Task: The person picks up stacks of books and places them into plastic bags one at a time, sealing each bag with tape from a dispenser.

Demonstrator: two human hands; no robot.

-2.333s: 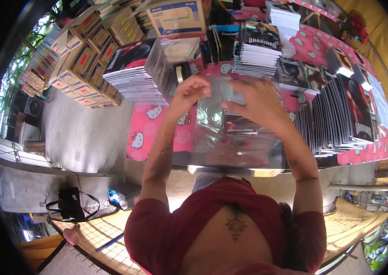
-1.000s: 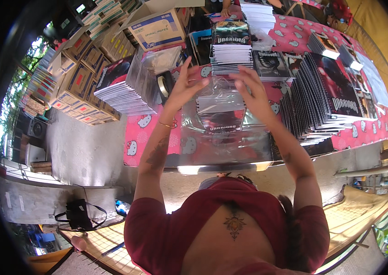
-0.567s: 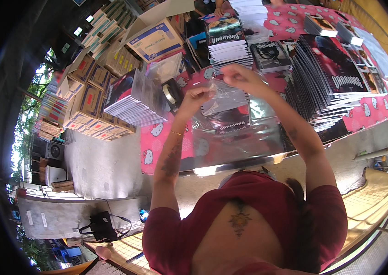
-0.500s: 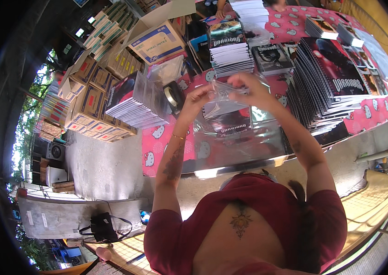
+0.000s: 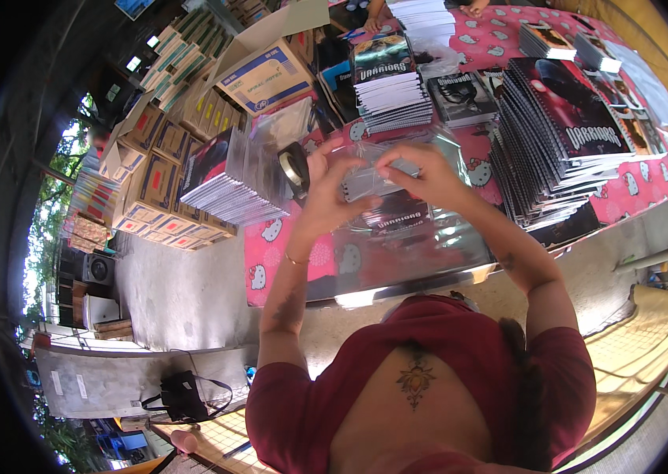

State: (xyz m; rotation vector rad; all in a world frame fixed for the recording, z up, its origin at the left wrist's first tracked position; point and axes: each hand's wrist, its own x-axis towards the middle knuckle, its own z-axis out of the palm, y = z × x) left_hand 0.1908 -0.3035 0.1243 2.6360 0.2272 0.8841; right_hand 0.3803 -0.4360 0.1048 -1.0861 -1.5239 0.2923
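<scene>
A stack of spiral notebooks with a dark red cover [image 5: 397, 218] lies in front of me inside a clear plastic bag [image 5: 448, 233]. My left hand [image 5: 332, 193] is over the left side of the bag, thumb and forefinger apart and curved. My right hand [image 5: 427, 175] is over the far part of the bag, its fingertips pinched together on what looks like the clear plastic. Glare on the plastic makes the exact contact hard to see. Just left of my left hand, a roll of tape [image 5: 294, 170] stands on the pink patterned tablecloth [image 5: 270, 253].
Tall notebook stacks stand at right [image 5: 563, 110], at left [image 5: 223, 174] and beyond my hands [image 5: 385, 79]. Cardboard boxes [image 5: 267, 79] sit left of the table. Another person's hand [image 5: 373, 24] is at the far edge. A black bag [image 5: 184, 396] rests on a grey bench at lower left.
My left hand has lowered toward me and its fingers have spread from a pinch. My right hand has come slightly nearer, its fingertips now together. The view has shifted a little.
</scene>
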